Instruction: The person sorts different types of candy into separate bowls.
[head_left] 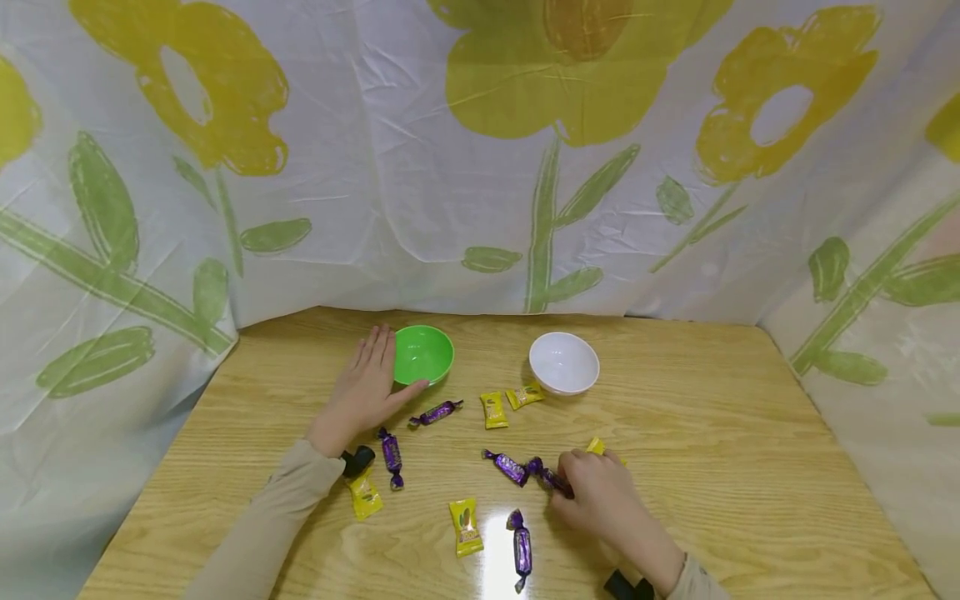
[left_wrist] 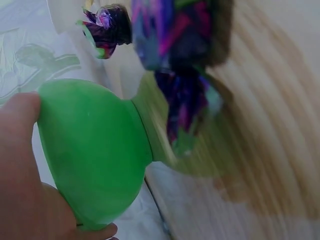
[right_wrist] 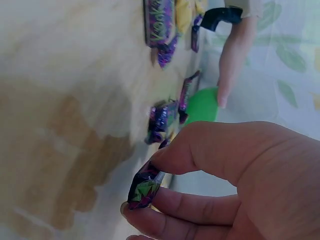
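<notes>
The left hand (head_left: 365, 385) lies along the side of a green bowl (head_left: 424, 356), its fingers straight and its thumb stretched across the near rim. In the right hand (head_left: 597, 492), thumb and fingers pinch a purple-wrapped candy (right_wrist: 145, 187) low over the table. Another purple candy (head_left: 508, 468) lies just left of the pinched one, and a yellow-wrapped candy (head_left: 596, 446) shows partly behind the right hand. Closer to the left hand are two purple candies, one (head_left: 437, 414) below the bowl and one (head_left: 392, 458) beside the wrist.
A white bowl (head_left: 564, 363) stands right of the green one, with two yellow candies (head_left: 493, 410) in front of it. Nearer the front lie a yellow candy (head_left: 466, 527) and a purple one (head_left: 522, 550). Another yellow candy (head_left: 365, 495) sits by the left sleeve. A flowered curtain (head_left: 390, 167) surrounds the table.
</notes>
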